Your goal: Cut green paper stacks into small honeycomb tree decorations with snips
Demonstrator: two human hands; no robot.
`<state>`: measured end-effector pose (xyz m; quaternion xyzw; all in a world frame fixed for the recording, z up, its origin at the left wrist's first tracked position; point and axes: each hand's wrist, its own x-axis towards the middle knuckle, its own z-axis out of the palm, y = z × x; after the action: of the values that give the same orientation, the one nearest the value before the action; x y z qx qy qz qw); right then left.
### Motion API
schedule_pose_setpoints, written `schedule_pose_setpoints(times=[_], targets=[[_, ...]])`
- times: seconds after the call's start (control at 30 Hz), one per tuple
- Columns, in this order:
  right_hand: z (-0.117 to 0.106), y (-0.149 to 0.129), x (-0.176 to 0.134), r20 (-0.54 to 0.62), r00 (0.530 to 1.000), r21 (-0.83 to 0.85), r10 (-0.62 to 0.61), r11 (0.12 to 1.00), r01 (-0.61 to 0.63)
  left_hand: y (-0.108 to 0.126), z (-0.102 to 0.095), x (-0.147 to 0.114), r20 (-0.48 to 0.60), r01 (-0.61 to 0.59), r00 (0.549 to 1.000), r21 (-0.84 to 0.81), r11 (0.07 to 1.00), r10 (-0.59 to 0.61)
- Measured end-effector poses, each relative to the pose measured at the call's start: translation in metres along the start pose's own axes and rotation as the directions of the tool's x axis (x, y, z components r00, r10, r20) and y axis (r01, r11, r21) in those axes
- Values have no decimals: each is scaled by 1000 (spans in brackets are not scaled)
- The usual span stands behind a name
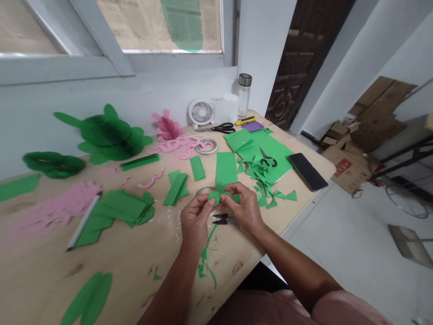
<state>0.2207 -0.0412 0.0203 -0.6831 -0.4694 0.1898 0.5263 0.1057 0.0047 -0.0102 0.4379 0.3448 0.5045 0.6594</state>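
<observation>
Between my two hands is a small rounded piece of green paper [214, 197]. My left hand [196, 219] pinches its left side with thumb and fingers. At its right edge, my right hand [245, 207] has its fingertips bent together and touching the paper. Just under my hands lie dark-bladed thread snips [221, 219], partly covered by my right hand. A roll of tape [203, 190] sits behind my left fingers, mostly hidden. Beyond the hands is a green paper strip [226, 168]. Curled green offcuts [210, 257] lie on the table nearer to me.
Green scraps with small scissors [267, 156] and a phone [307, 171] lie to the right. At the back stand a white fan [201, 112], a glass bottle [244, 97] and black scissors [221, 128]. Pink cutouts [71, 203], a marker [84, 221] and green paper tissue shapes [110, 135] occupy the left.
</observation>
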Motion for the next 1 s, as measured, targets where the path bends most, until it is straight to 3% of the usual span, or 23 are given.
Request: schedule_pose_setpoints(times=[0.37,0.57,0.67,0.8,1.0], targets=[[2,1,2,14,1000,20,0,1000,-1,-1,-1,1,1,-30,1000,80,996,30],[5,8,4,-2,995,116,95,989,-94,3,0,-2,-14,-86,996,191,978,91],[7,11,7,30,983,244,179,953,-181,7,3,-4,3,-83,996,214,973,84],[9,11,9,92,967,426,237,868,-253,8,6,-2,-32,-42,998,160,986,48],[10,10,9,45,976,425,215,880,-214,7,6,2,-16,93,995,-54,994,-94]])
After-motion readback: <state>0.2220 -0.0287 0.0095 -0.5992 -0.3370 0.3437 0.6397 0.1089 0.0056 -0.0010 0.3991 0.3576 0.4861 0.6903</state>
